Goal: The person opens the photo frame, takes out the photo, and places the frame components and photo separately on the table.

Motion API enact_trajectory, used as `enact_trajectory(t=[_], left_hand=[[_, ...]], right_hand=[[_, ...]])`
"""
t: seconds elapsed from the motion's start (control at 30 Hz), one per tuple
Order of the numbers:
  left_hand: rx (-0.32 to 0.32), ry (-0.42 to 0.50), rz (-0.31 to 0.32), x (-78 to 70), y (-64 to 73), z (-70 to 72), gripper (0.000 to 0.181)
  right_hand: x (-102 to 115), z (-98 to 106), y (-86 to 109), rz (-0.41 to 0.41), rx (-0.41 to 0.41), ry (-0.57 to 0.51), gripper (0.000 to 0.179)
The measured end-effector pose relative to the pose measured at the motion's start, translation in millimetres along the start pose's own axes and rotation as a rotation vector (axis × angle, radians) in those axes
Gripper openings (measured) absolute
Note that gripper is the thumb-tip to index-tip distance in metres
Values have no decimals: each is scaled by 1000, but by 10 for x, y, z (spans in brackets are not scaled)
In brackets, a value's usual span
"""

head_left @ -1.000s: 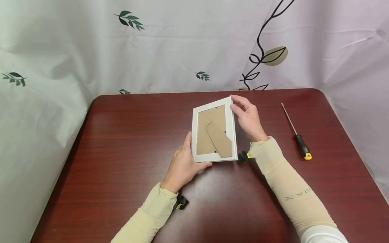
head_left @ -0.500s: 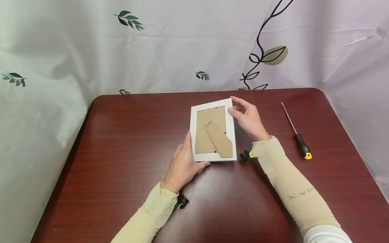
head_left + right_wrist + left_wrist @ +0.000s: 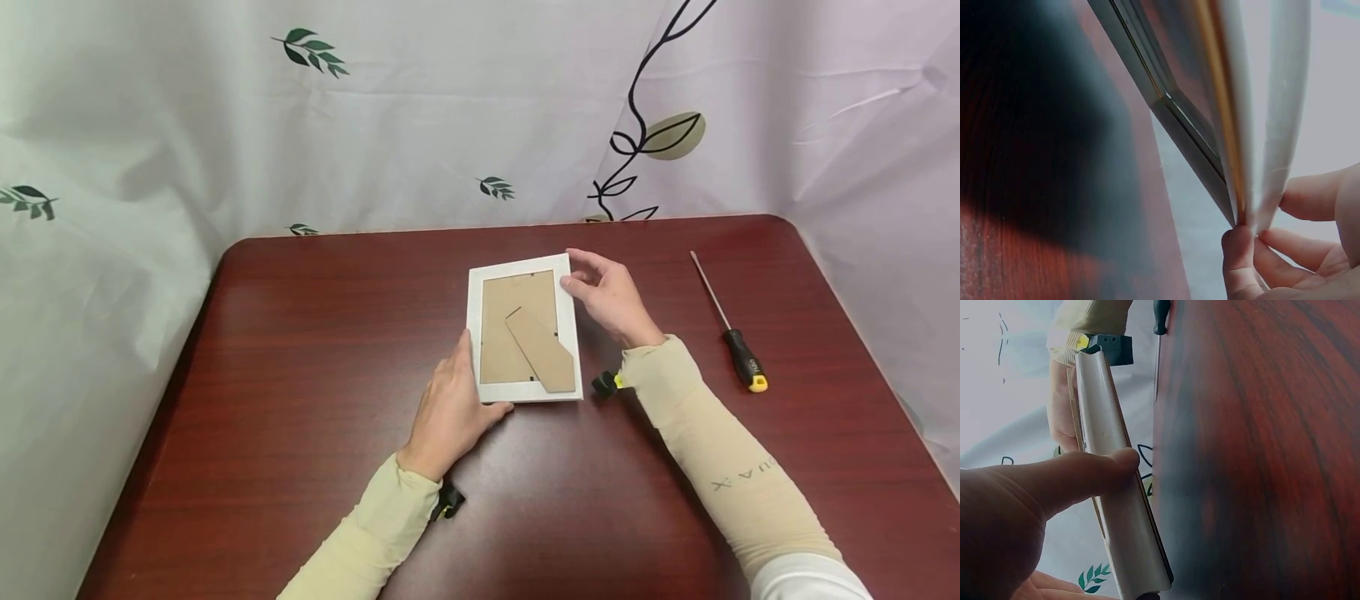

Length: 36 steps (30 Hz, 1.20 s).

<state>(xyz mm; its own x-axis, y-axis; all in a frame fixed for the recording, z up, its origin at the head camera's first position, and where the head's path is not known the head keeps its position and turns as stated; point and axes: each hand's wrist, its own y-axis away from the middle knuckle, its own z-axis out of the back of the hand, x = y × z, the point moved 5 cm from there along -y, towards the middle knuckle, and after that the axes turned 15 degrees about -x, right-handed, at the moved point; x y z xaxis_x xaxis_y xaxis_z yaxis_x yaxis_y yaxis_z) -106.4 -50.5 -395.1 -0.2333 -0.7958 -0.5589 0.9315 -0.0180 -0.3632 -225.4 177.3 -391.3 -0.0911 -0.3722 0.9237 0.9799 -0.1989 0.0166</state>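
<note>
A white picture frame [image 3: 568, 321] is held up with its back facing the head camera. Its brown backing board [image 3: 497, 354] carries a slanted stand flap [image 3: 545, 354], which lies close against it. My left hand [image 3: 450, 408] grips the lower left corner, the thumb laid across the bottom edge, as the left wrist view shows. At the upper right corner, my right hand [image 3: 613, 298] pinches the border between thumb and fingers. The right wrist view shows the frame's side [image 3: 1285, 94] and part of its front, with fingertips at the corner.
A screwdriver [image 3: 742, 358] with a black and yellow handle lies to the right on the dark red-brown table [image 3: 322, 333]. Behind the table hangs a white curtain [image 3: 405, 108] with leaf prints. Small black camera mounts [image 3: 604, 383] sit at both wrists.
The frame's far edge has come down and slightly left, and the frame has turned a little, facing the head camera more squarely. Both hands keep their hold; the right thumb has shifted onto the border.
</note>
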Motion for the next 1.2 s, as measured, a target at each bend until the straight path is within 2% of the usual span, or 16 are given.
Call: enact_trajectory(t=[0.23, 0.6, 0.93, 1.2], left_hand=[[-12, -24, -15, -15, 10, -21, 111], [3, -45, 7, -38, 41, -72, 111], [16, -94, -16, -68, 52, -105, 111], [52, -110, 17, -76, 47, -146, 111]], right_hand=[[-26, -19, -22, -21, 20, 34, 53], [-83, -48, -52, 6, 40, 145, 51], [-118, -80, -69, 27, 83, 188, 54], [-154, -85, -78, 9, 86, 213, 55]])
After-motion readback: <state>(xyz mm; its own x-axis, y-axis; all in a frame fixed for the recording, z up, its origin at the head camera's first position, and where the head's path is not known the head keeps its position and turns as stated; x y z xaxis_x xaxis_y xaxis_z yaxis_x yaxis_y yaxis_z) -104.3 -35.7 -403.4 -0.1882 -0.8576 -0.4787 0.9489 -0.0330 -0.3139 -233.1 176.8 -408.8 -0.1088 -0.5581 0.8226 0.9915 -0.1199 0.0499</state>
